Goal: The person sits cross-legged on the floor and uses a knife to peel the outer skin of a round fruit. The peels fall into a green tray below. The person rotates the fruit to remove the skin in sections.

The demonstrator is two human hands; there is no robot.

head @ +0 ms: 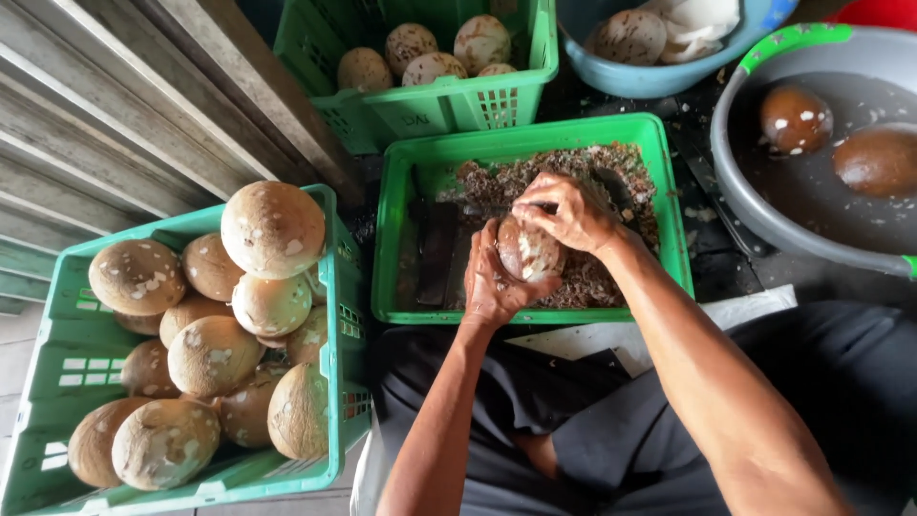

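Left hand (492,282) cups the coconut (528,251) from below in a closed grip, steadying it over the shavings crate (401,239) so parings drop in. At its one o'clock, right hand (570,212) clenches a knife handle (546,206). Far basin (755,215) soaks peeled ones.

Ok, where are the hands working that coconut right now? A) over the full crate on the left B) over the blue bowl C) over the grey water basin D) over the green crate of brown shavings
D: the left hand and right hand hold the coconut above the green crate of brown shavings.
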